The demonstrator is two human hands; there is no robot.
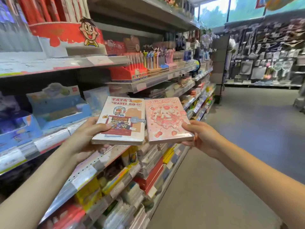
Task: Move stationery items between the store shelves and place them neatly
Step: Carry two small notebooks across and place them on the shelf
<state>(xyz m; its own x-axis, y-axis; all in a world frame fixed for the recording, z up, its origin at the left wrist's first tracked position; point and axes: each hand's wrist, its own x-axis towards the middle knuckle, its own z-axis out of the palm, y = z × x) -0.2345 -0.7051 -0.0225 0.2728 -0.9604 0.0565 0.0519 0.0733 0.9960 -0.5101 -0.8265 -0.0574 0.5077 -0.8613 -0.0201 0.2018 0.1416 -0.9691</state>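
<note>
Up in front of the shelving, the person holds two notebooks side by side, their covers facing the camera. The left hand (pixel 89 134) grips the white notebook (pixel 121 120) at its near left corner, thumb laid across the cover and fingers curled underneath. This cover carries red lettering at the top, a cartoon shopfront and a grey strap clasp on its right edge. The right hand (pixel 200 138) grips the pink notebook (pixel 166 120) at its near right corner, thumb on the cover and fingers below. Its cover shows a pale cartoon animal among strawberries and cherries. The two books touch or nearly touch along their inner edges, and both tilt slightly away from the viewer, held in the air and resting on no shelf.

Behind and to the left runs a long shelf unit (pixel 148 81) stretching toward the far end of the aisle. On an upper shelf stands a red display box with a cartoon boy (pixel 89 33) on its front, and further along a row of novelty pens (pixel 151 59) stands upright in trays. Blue display cartons (pixel 61 108) sit on the shelf left of the hands. Lower shelves hold stacked packets in yellow, red and white. On the right, the grey aisle floor (pixel 247 146) is bare, and a far wall display (pixel 267 52) is blurred.
</note>
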